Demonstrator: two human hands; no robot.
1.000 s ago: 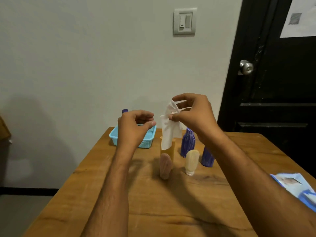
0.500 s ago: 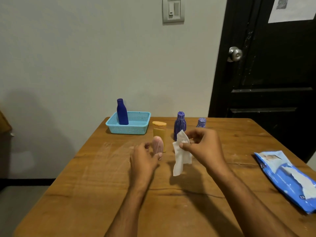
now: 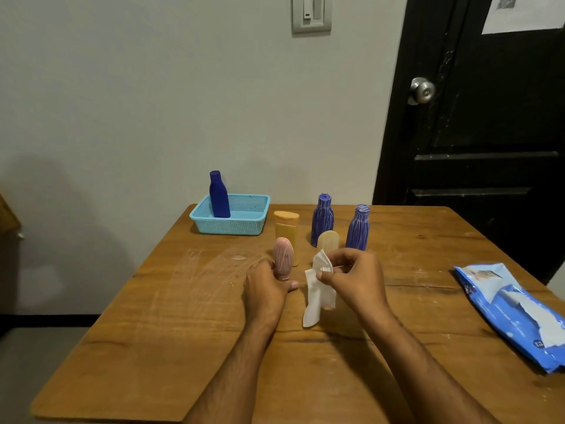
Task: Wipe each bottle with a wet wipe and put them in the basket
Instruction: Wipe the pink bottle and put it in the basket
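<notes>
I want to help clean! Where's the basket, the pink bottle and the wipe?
basket [image 3: 232, 226]: head view, front mesh wall.
pink bottle [image 3: 283, 255]: head view, middle of body.
wipe [image 3: 316, 296]: head view, hanging part.

Both my forearms come up from the bottom edge of the frame, bare, angling toward the middle. My left hand [image 3: 267, 286] sits just left of centre, back of the hand facing up, fingers curled round the base of the small pink ribbed plastic bottle [image 3: 283, 257], thumb poking out to the right underneath it. My right hand [image 3: 356, 278] is right beside it, a touch higher in the frame, knuckles up and wrist bent a bit inward. Its thumb and fingertips pinch the top of the crumpled white wet wipe [image 3: 318, 293], which hangs down between the two hands. The hands themselves aren't touching.
</notes>
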